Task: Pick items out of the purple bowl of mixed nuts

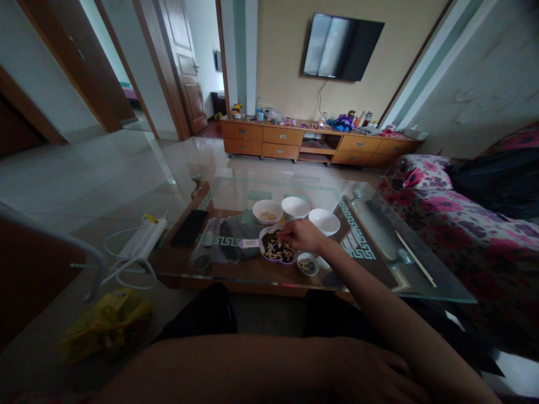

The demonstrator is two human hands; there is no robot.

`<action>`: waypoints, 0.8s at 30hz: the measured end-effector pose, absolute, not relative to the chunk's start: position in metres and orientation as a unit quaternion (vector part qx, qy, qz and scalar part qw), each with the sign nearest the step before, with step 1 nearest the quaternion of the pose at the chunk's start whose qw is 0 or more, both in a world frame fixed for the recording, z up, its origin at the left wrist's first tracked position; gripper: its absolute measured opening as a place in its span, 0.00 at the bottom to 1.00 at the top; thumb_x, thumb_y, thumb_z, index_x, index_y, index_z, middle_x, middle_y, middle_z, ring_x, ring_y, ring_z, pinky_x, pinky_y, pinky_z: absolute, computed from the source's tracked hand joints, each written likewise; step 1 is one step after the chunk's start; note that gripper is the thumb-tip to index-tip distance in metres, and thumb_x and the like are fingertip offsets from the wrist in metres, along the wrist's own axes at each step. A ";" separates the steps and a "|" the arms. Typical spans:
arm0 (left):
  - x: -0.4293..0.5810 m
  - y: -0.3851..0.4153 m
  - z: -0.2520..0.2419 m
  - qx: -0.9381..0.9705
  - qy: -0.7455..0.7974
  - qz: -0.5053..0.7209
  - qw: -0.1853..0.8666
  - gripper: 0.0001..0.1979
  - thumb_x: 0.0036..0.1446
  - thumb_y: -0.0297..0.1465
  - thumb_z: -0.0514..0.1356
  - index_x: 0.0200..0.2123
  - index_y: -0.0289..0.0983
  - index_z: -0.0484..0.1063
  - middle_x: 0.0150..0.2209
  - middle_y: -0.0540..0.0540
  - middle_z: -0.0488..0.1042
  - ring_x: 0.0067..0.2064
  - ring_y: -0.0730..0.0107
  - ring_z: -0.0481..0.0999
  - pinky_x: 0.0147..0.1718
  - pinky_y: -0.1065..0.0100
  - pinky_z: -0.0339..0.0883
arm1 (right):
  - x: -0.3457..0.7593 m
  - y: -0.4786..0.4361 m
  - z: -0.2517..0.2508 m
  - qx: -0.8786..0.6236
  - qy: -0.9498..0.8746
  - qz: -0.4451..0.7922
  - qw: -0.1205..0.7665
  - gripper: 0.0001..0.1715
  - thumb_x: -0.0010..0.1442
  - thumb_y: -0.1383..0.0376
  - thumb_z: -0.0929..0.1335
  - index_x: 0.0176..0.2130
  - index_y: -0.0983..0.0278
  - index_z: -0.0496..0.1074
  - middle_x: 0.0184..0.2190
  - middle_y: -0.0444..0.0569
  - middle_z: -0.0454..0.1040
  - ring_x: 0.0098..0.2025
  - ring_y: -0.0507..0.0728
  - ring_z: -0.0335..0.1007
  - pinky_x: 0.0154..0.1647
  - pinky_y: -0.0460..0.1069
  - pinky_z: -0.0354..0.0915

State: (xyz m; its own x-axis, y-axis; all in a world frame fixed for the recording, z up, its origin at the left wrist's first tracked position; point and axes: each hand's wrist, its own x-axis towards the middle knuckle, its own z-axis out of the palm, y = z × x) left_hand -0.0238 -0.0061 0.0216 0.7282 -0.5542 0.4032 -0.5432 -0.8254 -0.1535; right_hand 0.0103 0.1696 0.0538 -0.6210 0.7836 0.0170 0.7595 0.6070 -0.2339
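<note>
My right hand [302, 234] reaches over a lobed tray [264, 255] of nuts and dark and green pieces, its fingers pinched together at the contents. What they hold, if anything, is too small to see. Across the bottom of the view lies my left forearm, with my left hand [374, 367] dim beside the right forearm and its fingers partly hidden. A small bowl [307, 264] of mixed seeds stands just right of the tray. Behind it are three white bowls: the left bowl [266, 212] has pale pieces at its bottom, beside the middle bowl [295, 207] and right bowl [324, 222].
The glass table [236, 191] bears a black phone-like slab [189, 228], a clear plastic bag [221, 249] and, at right, a thin stick [415, 258]. A power strip [143, 238] and yellow bag [107, 325] lie at left. A flowered sofa [458, 224] stands at right.
</note>
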 end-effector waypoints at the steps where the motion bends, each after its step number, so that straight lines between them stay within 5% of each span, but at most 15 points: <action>1: -0.024 -0.007 0.022 -0.932 0.292 -0.215 0.013 0.22 0.67 0.35 0.50 0.52 0.49 0.84 0.58 0.54 0.78 0.63 0.66 0.73 0.60 0.65 0.69 | 0.011 0.170 0.055 -0.433 -0.894 0.101 0.063 0.12 0.69 0.66 0.71 0.45 0.60 0.87 0.41 0.53 0.86 0.39 0.59 0.80 0.38 0.49 0.66; 24: -0.022 -0.007 0.011 -0.918 0.296 -0.265 0.017 0.21 0.67 0.36 0.51 0.49 0.50 0.84 0.56 0.51 0.79 0.62 0.64 0.75 0.61 0.61 0.70 | 0.013 0.171 0.055 -0.462 -0.882 0.085 0.029 0.14 0.70 0.62 0.70 0.47 0.59 0.87 0.43 0.52 0.87 0.40 0.60 0.82 0.39 0.50 0.67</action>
State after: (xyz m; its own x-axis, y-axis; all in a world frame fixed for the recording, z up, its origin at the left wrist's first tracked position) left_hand -0.0219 -0.0072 0.0111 0.6847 -0.5513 0.4767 -0.5337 -0.8247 -0.1871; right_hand 0.0126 0.1705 0.0548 -0.5713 0.8202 -0.0278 0.8104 0.5585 -0.1772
